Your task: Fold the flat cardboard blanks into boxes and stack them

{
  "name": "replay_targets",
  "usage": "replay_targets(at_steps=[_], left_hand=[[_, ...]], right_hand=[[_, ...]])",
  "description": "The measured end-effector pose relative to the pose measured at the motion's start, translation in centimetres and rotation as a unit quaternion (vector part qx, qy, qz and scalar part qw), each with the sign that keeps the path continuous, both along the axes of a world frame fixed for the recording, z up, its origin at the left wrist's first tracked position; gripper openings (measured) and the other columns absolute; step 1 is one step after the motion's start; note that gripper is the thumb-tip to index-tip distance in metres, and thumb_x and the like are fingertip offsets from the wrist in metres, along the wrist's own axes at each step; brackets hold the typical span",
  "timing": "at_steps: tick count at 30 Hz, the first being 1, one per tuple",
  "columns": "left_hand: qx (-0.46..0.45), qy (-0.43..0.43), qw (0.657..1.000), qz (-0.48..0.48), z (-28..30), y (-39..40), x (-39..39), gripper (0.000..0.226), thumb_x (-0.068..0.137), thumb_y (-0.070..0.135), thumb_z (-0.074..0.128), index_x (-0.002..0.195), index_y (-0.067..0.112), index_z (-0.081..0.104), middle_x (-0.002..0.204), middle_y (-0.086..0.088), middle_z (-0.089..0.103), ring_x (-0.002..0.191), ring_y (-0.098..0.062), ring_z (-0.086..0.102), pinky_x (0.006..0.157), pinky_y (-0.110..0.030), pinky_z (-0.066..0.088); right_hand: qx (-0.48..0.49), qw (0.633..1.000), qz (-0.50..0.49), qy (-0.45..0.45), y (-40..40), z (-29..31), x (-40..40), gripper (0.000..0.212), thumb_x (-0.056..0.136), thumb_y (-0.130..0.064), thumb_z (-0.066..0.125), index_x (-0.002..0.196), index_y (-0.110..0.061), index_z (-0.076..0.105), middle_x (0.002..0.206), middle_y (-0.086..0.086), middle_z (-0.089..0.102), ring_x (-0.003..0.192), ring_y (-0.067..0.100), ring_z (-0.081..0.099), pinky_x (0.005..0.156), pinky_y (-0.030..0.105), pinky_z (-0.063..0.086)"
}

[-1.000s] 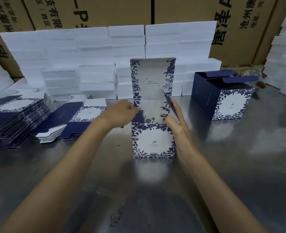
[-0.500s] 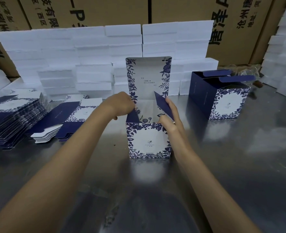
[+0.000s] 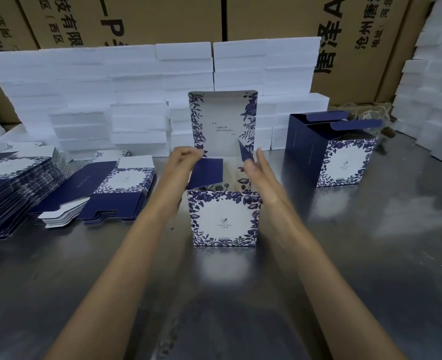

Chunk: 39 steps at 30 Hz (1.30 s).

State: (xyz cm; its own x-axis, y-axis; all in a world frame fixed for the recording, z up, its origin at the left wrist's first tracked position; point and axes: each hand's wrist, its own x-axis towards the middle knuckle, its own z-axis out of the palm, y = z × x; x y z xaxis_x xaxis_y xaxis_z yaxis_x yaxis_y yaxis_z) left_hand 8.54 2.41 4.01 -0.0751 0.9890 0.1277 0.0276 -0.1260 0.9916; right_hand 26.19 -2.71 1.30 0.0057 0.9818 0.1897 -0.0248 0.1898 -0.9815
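Note:
A blue-and-white floral box stands upright in the middle of the metal table, its lid raised at the back. My left hand pinches the navy left side flap, which is folded partly inward over the opening. My right hand has straight fingers against the right side flap, which still stands tilted up. A finished box with open top flaps stands to the right. Flat blanks lie in a stack left of the box, with a taller stack at the far left.
White foam blocks are piled in rows along the back of the table and at the right edge. Large brown cartons form a wall behind them.
The left side flap has swung down inward over the opening under my left hand. My right hand has opened flat against the right flap. The box has stayed in place.

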Motion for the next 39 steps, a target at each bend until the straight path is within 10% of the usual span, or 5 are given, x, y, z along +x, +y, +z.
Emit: replay_targets(at_steps=[4, 9, 14, 28, 39], left_hand=[[-0.012, -0.104, 0.992, -0.074, -1.8, -1.3, 0.3, 0.024, 0.095, 0.015, 0.056, 0.115, 0.024, 0.064, 0.118, -0.004, 0.066, 0.095, -0.014, 0.067, 0.074, -0.024, 0.055], [-0.007, -0.109, 0.992, -0.065, -2.1, -2.2, 0.1, 0.028, 0.094, 0.014, 0.057, 0.118, 0.026, 0.066, 0.121, -0.01, 0.066, 0.095, -0.02, 0.067, 0.076, -0.029, 0.054], [0.004, -0.095, 0.994, -0.048, -2.4, -2.9, -0.1, 0.029, 0.092, 0.013, 0.06, 0.114, 0.029, 0.07, 0.122, -0.009, 0.068, 0.116, -0.031, 0.064, 0.103, -0.047, 0.047], [0.003, -0.09, 0.994, -0.069, -2.2, -3.0, -0.9, 0.033, 0.087, 0.009, 0.066, 0.109, 0.031, 0.074, 0.105, -0.004, 0.067, 0.092, -0.016, 0.066, 0.083, -0.031, 0.05], [-0.003, -0.066, 0.995, -0.079, -2.0, -3.2, -1.2, 0.032, 0.087, 0.009, 0.067, 0.109, 0.032, 0.074, 0.131, -0.01, 0.06, 0.107, -0.026, 0.067, 0.091, -0.037, 0.051]], right_hand=[[-0.007, 0.993, -0.107, -0.056, -0.1, 1.1, 1.3, 0.06, 0.082, -0.079, 0.054, 0.119, -0.034, 0.062, 0.124, -0.019, 0.065, 0.114, 0.0, 0.06, 0.109, 0.038, 0.044], [-0.039, 0.984, -0.049, -0.166, -0.2, 1.9, 2.5, 0.064, 0.089, -0.06, 0.065, 0.078, 0.002, 0.051, 0.052, 0.002, 0.045, 0.044, 0.013, 0.044, 0.053, 0.022, 0.042], [-0.043, 0.979, -0.033, -0.194, 1.0, 1.9, 2.7, 0.05, 0.1, -0.021, 0.059, 0.057, -0.02, 0.033, 0.046, -0.005, 0.029, 0.039, 0.012, 0.024, 0.042, 0.022, 0.026], [-0.048, 0.956, 0.01, -0.291, 2.8, 3.7, 3.5, 0.055, 0.103, -0.033, 0.056, 0.054, -0.025, 0.031, 0.046, -0.007, 0.028, 0.042, 0.013, 0.02, 0.044, 0.022, 0.02], [-0.053, 0.956, -0.007, -0.29, 4.4, 4.6, 3.7, 0.052, 0.1, -0.031, 0.06, 0.055, -0.023, 0.035, 0.045, -0.008, 0.035, 0.04, 0.012, 0.025, 0.041, 0.018, 0.022]])
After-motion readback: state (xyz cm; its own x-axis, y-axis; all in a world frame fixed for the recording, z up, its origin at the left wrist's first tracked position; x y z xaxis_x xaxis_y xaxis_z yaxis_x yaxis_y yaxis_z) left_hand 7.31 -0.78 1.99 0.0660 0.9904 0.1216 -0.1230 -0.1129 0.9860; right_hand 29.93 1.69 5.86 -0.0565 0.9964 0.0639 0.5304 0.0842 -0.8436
